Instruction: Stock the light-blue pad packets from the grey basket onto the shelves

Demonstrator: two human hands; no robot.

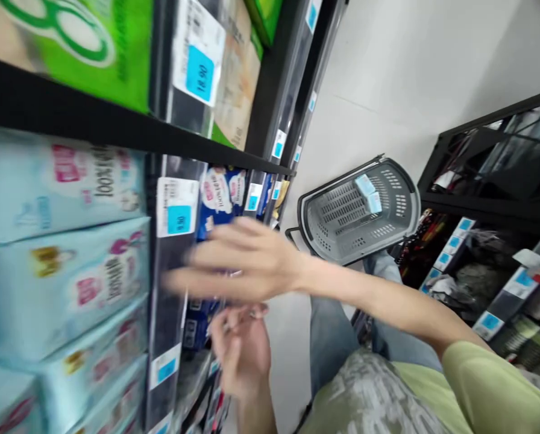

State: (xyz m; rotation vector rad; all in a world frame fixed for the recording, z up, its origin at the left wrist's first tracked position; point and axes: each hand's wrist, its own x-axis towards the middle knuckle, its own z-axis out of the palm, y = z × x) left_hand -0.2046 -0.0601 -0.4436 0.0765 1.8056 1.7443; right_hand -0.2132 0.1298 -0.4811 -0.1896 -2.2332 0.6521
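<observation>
My right hand [247, 259] reaches leftward across the view, its fingers stretched out and smeared by motion. I see nothing held in it. It passes in front of the shelf edge, near blue printed packs [218, 196]. Below it is my left hand [245, 346], palm showing, fingers loosely curled and thumb apart, with nothing visible in it. Left of both hands, light blue soft packs [66, 289] with pink and white print are stacked on the shelf. On the floor stands a grey shopping basket [337, 238] holding light blue packs [368, 193].
Black shelving with price tags [178, 207] runs along the left, with green and beige packs [111, 54] on the upper level. Another rack [500, 211] with bagged goods stands on the right. Pale floor [378, 78] lies between them. My jeans-clad legs [333, 343] are beside the basket.
</observation>
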